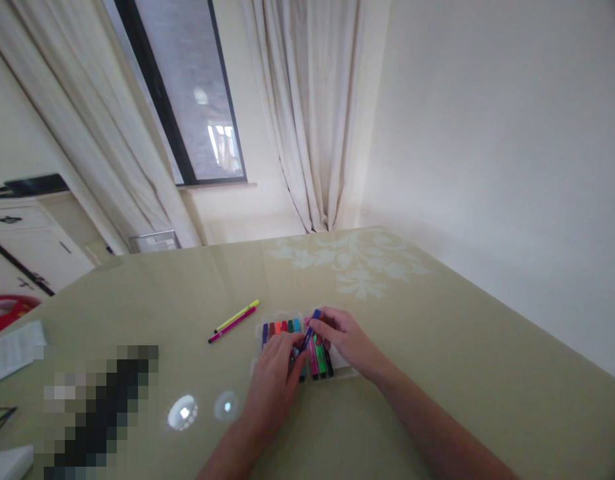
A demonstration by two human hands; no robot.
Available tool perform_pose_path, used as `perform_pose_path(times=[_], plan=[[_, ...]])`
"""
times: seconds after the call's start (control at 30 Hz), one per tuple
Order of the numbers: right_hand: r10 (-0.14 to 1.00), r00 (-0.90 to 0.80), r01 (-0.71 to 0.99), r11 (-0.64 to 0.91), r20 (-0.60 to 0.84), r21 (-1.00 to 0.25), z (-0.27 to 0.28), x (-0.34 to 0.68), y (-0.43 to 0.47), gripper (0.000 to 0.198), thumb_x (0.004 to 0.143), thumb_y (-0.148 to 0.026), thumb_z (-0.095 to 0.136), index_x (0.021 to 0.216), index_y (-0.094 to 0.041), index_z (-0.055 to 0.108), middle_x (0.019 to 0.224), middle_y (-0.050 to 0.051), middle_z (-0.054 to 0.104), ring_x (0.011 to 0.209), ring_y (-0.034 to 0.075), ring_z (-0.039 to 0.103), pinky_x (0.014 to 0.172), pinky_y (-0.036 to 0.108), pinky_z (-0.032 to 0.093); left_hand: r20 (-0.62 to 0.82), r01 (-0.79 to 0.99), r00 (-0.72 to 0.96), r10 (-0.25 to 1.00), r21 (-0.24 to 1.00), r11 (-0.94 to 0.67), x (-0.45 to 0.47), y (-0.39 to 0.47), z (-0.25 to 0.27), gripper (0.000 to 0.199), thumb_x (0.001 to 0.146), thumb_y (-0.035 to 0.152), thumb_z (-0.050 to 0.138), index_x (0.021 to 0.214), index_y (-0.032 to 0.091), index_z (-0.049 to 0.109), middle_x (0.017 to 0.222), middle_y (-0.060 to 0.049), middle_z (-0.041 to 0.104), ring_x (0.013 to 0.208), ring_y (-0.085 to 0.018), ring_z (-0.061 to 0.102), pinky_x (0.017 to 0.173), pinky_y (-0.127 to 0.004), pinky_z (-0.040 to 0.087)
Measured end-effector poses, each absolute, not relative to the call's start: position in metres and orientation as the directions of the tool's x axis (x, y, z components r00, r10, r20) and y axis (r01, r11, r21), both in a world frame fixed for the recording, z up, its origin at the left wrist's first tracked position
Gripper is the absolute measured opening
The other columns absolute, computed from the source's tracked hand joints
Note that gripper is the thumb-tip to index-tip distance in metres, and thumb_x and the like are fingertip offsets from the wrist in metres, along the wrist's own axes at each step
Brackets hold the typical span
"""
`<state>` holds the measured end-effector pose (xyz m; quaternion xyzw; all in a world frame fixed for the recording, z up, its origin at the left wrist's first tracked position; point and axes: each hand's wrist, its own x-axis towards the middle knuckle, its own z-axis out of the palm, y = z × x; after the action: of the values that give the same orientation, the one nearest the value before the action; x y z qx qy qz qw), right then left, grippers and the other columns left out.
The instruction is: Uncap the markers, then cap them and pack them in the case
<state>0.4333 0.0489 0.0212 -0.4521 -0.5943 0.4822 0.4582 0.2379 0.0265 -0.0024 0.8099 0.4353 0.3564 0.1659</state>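
Note:
A dark blue marker (pixel 315 315) is held at a slant above an open clear plastic case (pixel 348 373). My right hand (pixel 340 331) pinches its upper part between thumb and fingers. My left hand (pixel 276 367) is over the left half of the case, with thumb and forefinger closed about the marker's lower end. A row of coloured markers (pixel 278 327) lies in the left half, partly covered by my left hand. In the right half are pink, green and black markers (pixel 321 363), partly behind my right fingers.
A yellow marker (pixel 237 316) and a magenta marker (pixel 232 325) lie on the glossy table (pixel 437 413), left of the case. At the far left are white paper (pixel 15 350), a dark cable (pixel 0 420) and a red object (pixel 10 313). A wall borders the right side.

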Motion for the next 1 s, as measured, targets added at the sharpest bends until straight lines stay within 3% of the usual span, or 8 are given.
perform_pose_path(times=[0.1, 0.23, 0.43, 0.63, 0.77, 1.0], plan=[[0.998, -0.013, -0.021, 0.068, 0.068, -0.997, 0.024, 0.447, 0.056, 0.048, 0.083, -0.064, 0.070, 0.097, -0.018, 0.072, 0.075, 0.001, 0.064, 0.064, 0.015, 0.058, 0.058, 0.027, 0.043, 0.421, 0.593, 0.492, 0.762, 0.479, -0.647, 0.241, 0.020, -0.004, 0.032, 0.103, 0.036, 0.054, 0.132, 0.024, 0.061, 0.126, -0.009, 0.070, 0.116, -0.027, 0.064, 0.101, -0.044, 0.052], [0.979, 0.193, 0.002, 0.066, 0.065, -0.998, 0.023, 0.473, 0.068, 0.049, 0.078, -0.058, 0.074, 0.104, -0.017, 0.072, 0.076, 0.002, 0.066, 0.062, 0.014, 0.059, 0.055, 0.026, 0.043, 0.332, 0.610, 0.647, 0.686, 0.314, -0.728, 0.244, 0.015, -0.006, 0.052, 0.099, 0.040, 0.062, 0.148, 0.028, 0.049, 0.148, -0.007, 0.060, 0.134, -0.030, 0.054, 0.113, -0.050, 0.043], [1.000, -0.010, 0.233, -0.008, -0.010, -0.973, 0.010, 0.471, 0.068, 0.027, 0.085, -0.038, 0.069, 0.099, -0.015, 0.071, 0.067, 0.000, 0.067, 0.057, 0.015, 0.062, 0.054, 0.025, 0.046, 0.268, 0.682, 0.619, 0.738, 0.283, -0.674, 0.243, 0.014, -0.003, 0.053, 0.098, 0.041, 0.063, 0.147, 0.026, 0.051, 0.142, -0.008, 0.062, 0.129, -0.031, 0.056, 0.111, -0.051, 0.043], [1.000, 0.022, 0.453, -0.008, 0.003, -0.891, 0.001, 0.456, 0.061, 0.026, 0.083, -0.012, 0.068, 0.109, -0.017, 0.067, 0.076, 0.000, 0.071, 0.065, 0.015, 0.069, 0.062, 0.025, 0.051, 0.247, 0.654, 0.684, 0.686, 0.206, -0.727, 0.245, 0.011, 0.001, 0.052, 0.099, 0.027, 0.060, 0.148, 0.040, 0.050, 0.145, -0.003, 0.058, 0.130, -0.029, 0.053, 0.110, -0.051, 0.043], [0.996, 0.003, 0.600, 0.073, 0.093, -0.797, 0.002, 0.455, 0.060, 0.019, 0.083, -0.011, 0.071, 0.101, -0.018, 0.069, 0.080, 0.001, 0.071, 0.070, 0.015, 0.067, 0.067, 0.026, 0.051, 0.247, 0.660, 0.685, 0.686, 0.189, -0.727, 0.246, 0.010, -0.002, 0.050, 0.100, 0.028, 0.059, 0.148, 0.038, 0.051, 0.145, -0.004, 0.058, 0.129, -0.030, 0.052, 0.110, -0.051, 0.044], [0.992, -0.033, 0.642, 0.115, 0.123, -0.758, 0.008, 0.451, 0.056, 0.017, 0.087, -0.018, 0.071, 0.104, -0.018, 0.071, 0.081, 0.001, 0.071, 0.071, 0.015, 0.065, 0.070, 0.027, 0.049, 0.247, 0.634, 0.700, 0.670, 0.217, -0.742, 0.246, 0.012, -0.003, 0.045, 0.101, 0.026, 0.060, 0.145, 0.035, 0.054, 0.144, -0.001, 0.061, 0.128, -0.028, 0.054, 0.109, -0.050, 0.045]])
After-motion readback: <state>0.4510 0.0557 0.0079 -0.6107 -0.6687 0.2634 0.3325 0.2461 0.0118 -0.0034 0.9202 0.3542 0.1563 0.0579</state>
